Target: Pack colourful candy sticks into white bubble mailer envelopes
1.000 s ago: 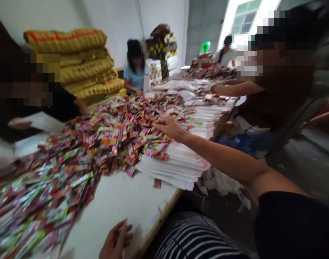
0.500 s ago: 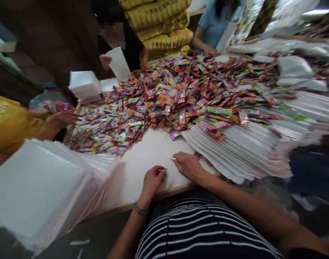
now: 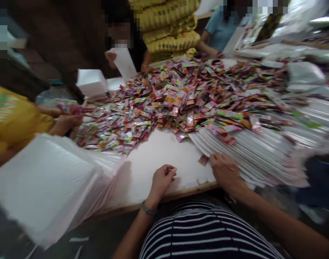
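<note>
My left hand (image 3: pixel 164 178) is closed in a pinch low over the white tabletop (image 3: pixel 159 151), with a small white scrap (image 3: pixel 174 169) at its fingertips. The scrap is too small to make out clearly. On the right, my right hand (image 3: pixel 225 171) has its fingers curled at the near left edge of a fanned stack of flat white plastic bags (image 3: pixel 250 151). They appear to grip the edge of a bag, and the thumb is hidden. Just left of those fingers lies a single small colourful packet (image 3: pixel 203 160).
A large heap of small colourful packets (image 3: pixel 164 100) covers the table's far side. Another stack of white bags (image 3: pixel 45 180) overhangs the left front edge. A person in yellow (image 3: pixel 16 118) holds packets at left. Two people work across the table, before stacked yellow sacks (image 3: pixel 169 43).
My right hand has moved right, from beside my left hand to the fanned bags. The lone packet has come into fuller view. My view has turned slightly left.
</note>
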A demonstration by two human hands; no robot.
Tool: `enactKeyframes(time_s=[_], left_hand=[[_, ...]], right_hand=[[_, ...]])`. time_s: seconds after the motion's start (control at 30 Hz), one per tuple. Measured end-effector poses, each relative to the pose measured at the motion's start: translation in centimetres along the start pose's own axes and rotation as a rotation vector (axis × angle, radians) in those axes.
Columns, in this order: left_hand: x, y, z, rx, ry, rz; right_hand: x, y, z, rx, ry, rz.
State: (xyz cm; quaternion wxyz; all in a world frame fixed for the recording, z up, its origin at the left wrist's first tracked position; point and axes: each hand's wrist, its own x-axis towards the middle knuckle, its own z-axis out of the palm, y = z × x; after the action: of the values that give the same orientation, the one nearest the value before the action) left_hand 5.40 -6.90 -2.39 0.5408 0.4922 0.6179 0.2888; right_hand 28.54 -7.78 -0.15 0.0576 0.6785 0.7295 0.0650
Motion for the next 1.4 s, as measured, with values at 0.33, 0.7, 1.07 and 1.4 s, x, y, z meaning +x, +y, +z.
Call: enactKeyframes(time_s=[0.33, 0.7, 1.07, 1.4], left_hand=[[-14.3, 7.6, -13.0, 0.930, 1.216, 0.651], [-11.3, 3.3, -10.7, 0.760, 0.825, 0.617], [6.7, 6.4, 7.9, -0.107, -0.276, -0.035], [10.0, 7.8, 13.2, 0.032, -0.290, 0.129]], right_hand=[[1.2, -3.6, 1.2, 0.124, 0.314, -0.281], [1.7, -1.7, 0.1, 0.136, -0.062, 0.064], [2.9, 1.1, -1.2, 0.320, -0.059, 0.079], [4.0, 3.5, 0.8, 0.252, 0.088, -0.028]])
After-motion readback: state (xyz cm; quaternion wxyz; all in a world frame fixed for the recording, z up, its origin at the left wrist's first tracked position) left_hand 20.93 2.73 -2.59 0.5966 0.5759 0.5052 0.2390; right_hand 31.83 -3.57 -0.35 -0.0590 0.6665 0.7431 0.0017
